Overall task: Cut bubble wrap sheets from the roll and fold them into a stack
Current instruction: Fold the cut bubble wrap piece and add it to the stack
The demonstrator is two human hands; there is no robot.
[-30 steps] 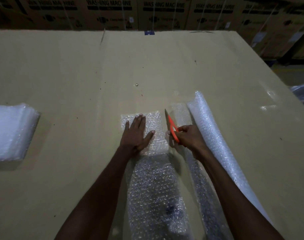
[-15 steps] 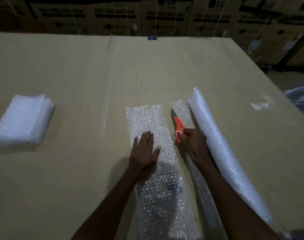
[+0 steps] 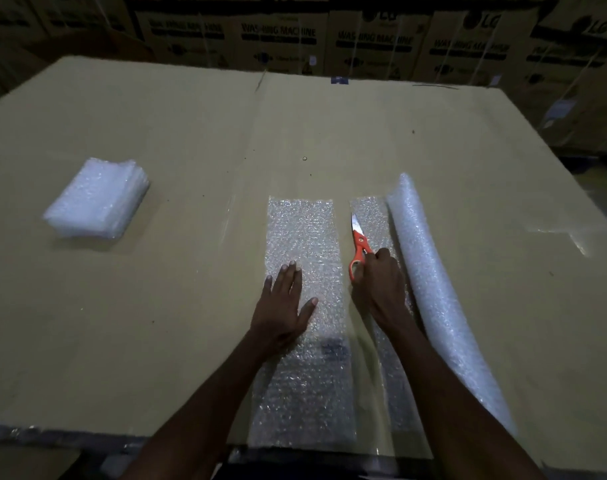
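Observation:
A cut strip of bubble wrap lies flat and lengthwise on the cardboard table. My left hand presses on it with straight, spread fingers. Just to the right, my right hand grips orange-handled scissors, blades shut and pointing away from me. The scissors lie over the unrolled flap of the bubble wrap roll, which stretches along the right. A stack of folded sheets sits far left.
Washing machine cartons line the back behind the table. A strip of clear tape or film shines near the right table edge. The near table edge runs just below my forearms.
The cut strip was folded at its far end and now lies unfolded at full length. My left hand slid back toward me along it. The scissors stay in my right hand.

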